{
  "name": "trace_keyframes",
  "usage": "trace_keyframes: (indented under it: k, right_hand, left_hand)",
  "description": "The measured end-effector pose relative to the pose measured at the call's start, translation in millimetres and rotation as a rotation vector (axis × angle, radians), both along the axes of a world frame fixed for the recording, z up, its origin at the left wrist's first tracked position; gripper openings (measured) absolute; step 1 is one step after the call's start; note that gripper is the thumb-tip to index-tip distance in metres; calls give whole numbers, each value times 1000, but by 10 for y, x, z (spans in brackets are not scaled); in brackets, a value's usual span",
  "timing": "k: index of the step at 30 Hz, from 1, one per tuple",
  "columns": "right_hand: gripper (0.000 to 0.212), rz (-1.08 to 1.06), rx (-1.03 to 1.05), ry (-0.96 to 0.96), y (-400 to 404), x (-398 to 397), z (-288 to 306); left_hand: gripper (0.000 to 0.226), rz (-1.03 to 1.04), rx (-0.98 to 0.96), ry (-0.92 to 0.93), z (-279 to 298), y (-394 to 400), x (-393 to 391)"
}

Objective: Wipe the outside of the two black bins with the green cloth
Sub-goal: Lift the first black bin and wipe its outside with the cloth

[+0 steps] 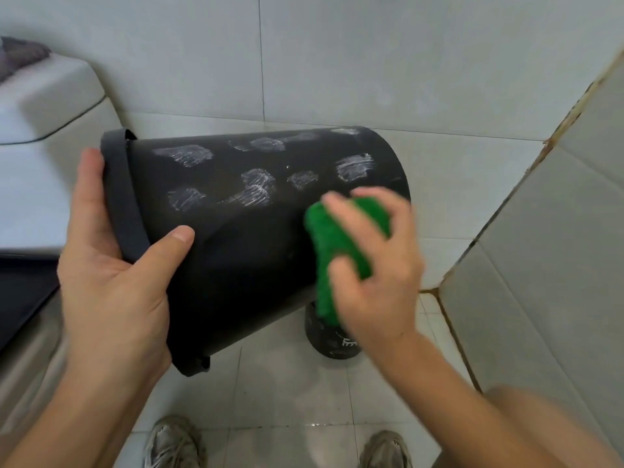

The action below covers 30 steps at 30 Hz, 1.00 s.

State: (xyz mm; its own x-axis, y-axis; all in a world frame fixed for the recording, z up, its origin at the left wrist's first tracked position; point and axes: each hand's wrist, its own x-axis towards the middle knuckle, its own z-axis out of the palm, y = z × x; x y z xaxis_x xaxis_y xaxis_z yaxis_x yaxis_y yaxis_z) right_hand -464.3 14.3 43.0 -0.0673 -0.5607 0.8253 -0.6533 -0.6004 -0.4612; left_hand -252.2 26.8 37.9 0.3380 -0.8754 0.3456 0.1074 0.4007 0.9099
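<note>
**Bin on its side, green cloth on the wall**

From my feed, the left hand (111, 265) grips the rim of the black bin (236, 231), fingers curled over the edge and thumb lying on the outer wall. The bin is held up off the floor and tipped sideways, mouth toward the left, base toward the right. White chalky smears (253, 187) are scattered over its upper side. The right hand (371, 261) is clamped around the green cloth (334, 258), pressing it against the wall near the base; it's a bit blurred. A second black bin (327, 336) stands on the tiled floor (287, 383) just below, mostly hidden behind the hand and cloth. Two shoes (175, 444) show at the bottom edge.
</note>
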Motion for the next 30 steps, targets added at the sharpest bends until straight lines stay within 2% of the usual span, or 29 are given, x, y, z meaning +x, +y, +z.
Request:
trace_keyframes:
  k: [2, 3, 4, 5, 8, 9, 11, 13, 14, 18, 21, 25, 27, 30]
  right_hand:
    - [48, 140, -54, 242, 155, 165, -68]
    - [48, 165, -64, 306, 106, 110, -60]
    - [49, 149, -62, 291, 20, 15, -57]
    - [50, 89, -24, 207, -58, -83, -19]
    - [51, -98, 126, -247, -248, -302, 66]
    - [50, -124, 162, -309, -256, -304, 71]
    - [49, -98, 145, -200, -219, -315, 38]
    - [49, -58, 87, -44, -192, -353, 12]
    - [50, -80, 94, -63, -225, -401, 11]
    - [51, -156, 337, -399, -370, -533, 68]
    - [45, -54, 462, -507, -377, -564, 69]
    - [37, 76, 518, -790, -378, -617, 82]
    - [36, 77, 524, -853, -362, -594, 51]
    - [34, 40, 534, -806, -324, -490, -38]
  left_hand:
    - [85, -17, -82, -43, 57, 41, -125]
    - [85, -3, -75, -53, 36, 28, -124]
    - [84, 3, -47, -65, 43, 39, -122]
    - [83, 12, -20, -55, 3, 18, -53]
    - [92, 4, 183, -25, -75, 8, 162]
    - [94, 21, 204, -59, -98, 3, 212]
    - [100, 66, 199, -105, -75, 35, 206]
    - [89, 74, 96, -106, -13, 71, 116]
    - [82, 58, 36, -131, 38, 110, 39]
    - [86, 17, -69, -261, 110, 196, -140]
    - [91, -7, -48, -242, 130, 201, -129]
    - [86, -90, -7, -320, 229, 160, -95]
    - [86, -97, 29, -295, 279, 139, -62]
    - [91, -61, 153, -240, 290, 83, 55]
